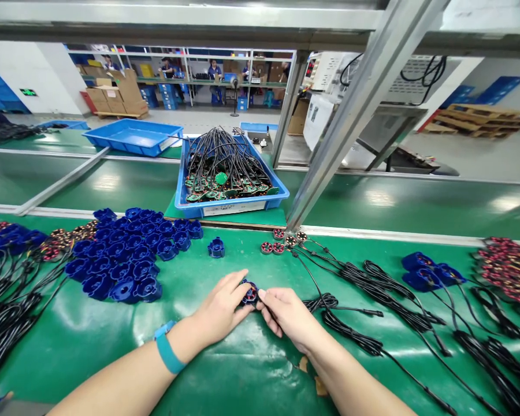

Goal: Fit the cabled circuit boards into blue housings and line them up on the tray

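My left hand (219, 312) holds a small blue plastic housing (244, 296) low over the green mat, thumb and fingers around its left side. Inside the housing sits a round coil part with red and copper windings (252, 293). At the housing's right edge, my right hand (288, 315) is closed in a pinch on what looks like its black cable; the fingers mostly hide it. A coiled black cable (323, 301) lies just past the right hand. One loose blue housing (216, 247) stands beyond my left hand.
Many blue housings (125, 254) cluster at left, beside cabled coil parts (13, 300). Several red coil parts (278, 247) and cable bundles (372, 289) lie right, near filled housings (431, 271). A blue tray (234, 207) of wired green boards stands behind, by a slanted metal post (342, 121).
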A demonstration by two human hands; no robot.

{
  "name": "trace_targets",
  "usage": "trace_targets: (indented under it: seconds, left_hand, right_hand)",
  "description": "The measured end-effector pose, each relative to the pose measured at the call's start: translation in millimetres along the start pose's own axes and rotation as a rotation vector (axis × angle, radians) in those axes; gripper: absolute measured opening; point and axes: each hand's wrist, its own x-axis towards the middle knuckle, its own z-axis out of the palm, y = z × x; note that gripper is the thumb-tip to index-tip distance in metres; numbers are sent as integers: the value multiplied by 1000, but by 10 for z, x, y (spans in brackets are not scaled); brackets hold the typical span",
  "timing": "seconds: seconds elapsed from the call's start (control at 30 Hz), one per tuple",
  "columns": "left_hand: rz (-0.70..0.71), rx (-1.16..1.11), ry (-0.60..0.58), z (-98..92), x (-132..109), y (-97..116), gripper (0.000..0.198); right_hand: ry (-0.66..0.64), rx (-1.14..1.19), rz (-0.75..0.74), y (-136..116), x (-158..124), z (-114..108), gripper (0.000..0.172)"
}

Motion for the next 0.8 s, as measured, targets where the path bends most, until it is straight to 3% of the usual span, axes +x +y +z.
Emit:
trace_targets:
  seconds: [0.23,0.8]
  left_hand:
    - [-28,-113,-18,-2,14,-4,22]
    - [-26,-67,29,35,16,18,27]
  right_hand:
    - [-30,-86,-11,31,14,13,59]
    - [1,-239,-70,38,56,-15,56]
